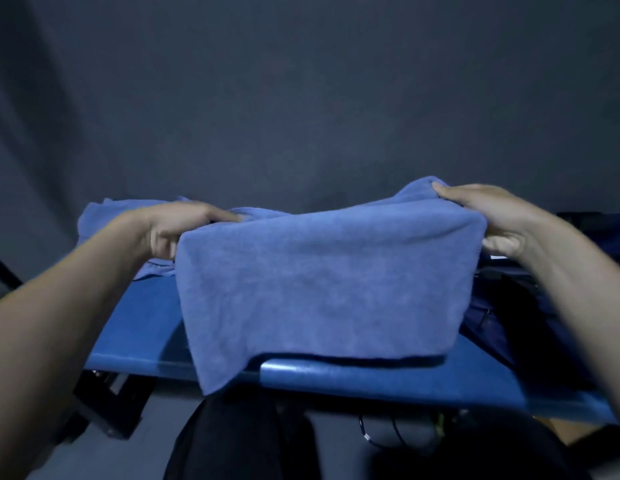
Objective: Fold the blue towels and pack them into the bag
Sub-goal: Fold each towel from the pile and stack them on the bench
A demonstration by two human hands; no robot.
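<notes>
Blue towel [322, 285] hangs doubled above the blue worktop [142, 327], lower edge draping past the front rim. Left hand [170, 230] and right hand [502, 220] each have a closed grip on an upper corner. Soft, light, limp (probably sags mid-span); corners suit holding. More towels [100, 216] behind; dark bag [530, 317] right.

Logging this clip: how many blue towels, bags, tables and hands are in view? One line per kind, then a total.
Blue towels: 2, held towel and towel behind
Dark bag: 1
Blue table: 1
Hands: 2, left hand, right hand
Total: 6
</notes>
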